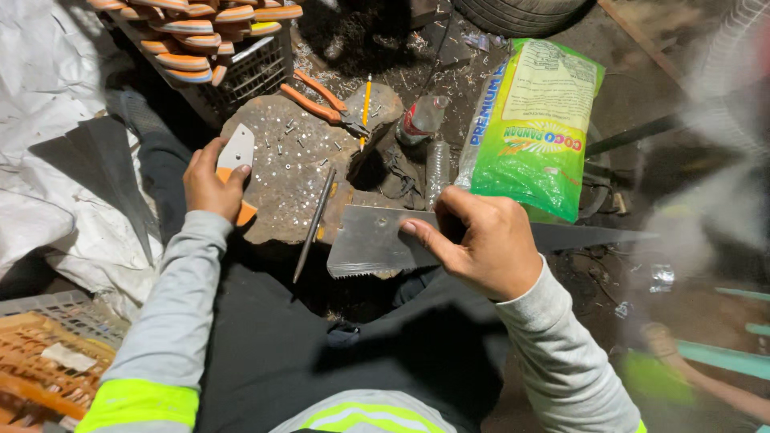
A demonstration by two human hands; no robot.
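beside a green bag (533,128) (yellow label), right hand (481,240) pinches a saw blade (377,240), left hand (210,183) grips an orange handle (243,210).

Harsh light from above, dark shadows below; right edge smeared with blur (left stays sharp).

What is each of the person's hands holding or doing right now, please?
Left hand: closed on an orange handle piece with a grey plate.
Right hand: closed on a saw blade.

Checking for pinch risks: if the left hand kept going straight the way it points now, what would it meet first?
Probably the orange-handled pliers across the rusty metal slab. The left hand, holding an orange-handled piece, points up-right; depth is unclear.
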